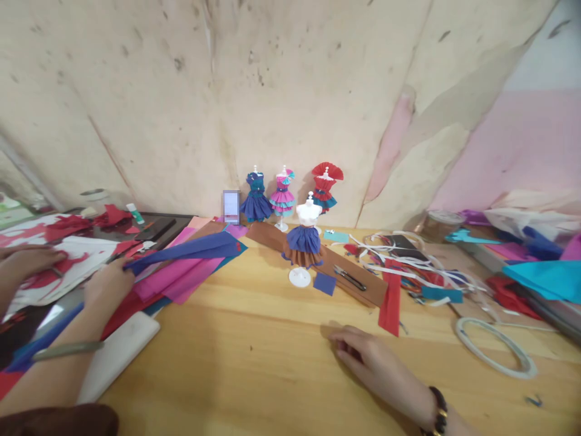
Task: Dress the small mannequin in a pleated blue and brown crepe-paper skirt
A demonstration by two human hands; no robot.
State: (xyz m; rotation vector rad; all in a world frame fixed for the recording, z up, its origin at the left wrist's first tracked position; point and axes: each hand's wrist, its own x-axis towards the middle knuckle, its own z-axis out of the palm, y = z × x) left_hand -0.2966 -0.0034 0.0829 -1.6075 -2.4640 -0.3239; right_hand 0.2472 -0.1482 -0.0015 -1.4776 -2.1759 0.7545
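Note:
My left hand (106, 281), a bangle on its wrist, reaches to the left side of the table and closes on the pointed end of a long blue paper sheet (190, 248). That sheet lies on a stack of pink and magenta sheets (181, 275). My right hand (363, 354), with a dark bead bracelet, rests palm down on the bare wooden table (254, 357), fingers loosely extended and holding nothing. A small white mannequin (306, 242) in a blue and brown paper skirt stands in the middle, beyond both hands.
Three more dressed mannequins (284, 194) stand by the wall. Another person's hand (27, 260) rests on red-and-white paper at far left. Pliers (349, 278) lie on brown paper, with white strips (408, 260), a red strip (390, 306), a white ring (494, 348) and paper piles (540, 272) to the right.

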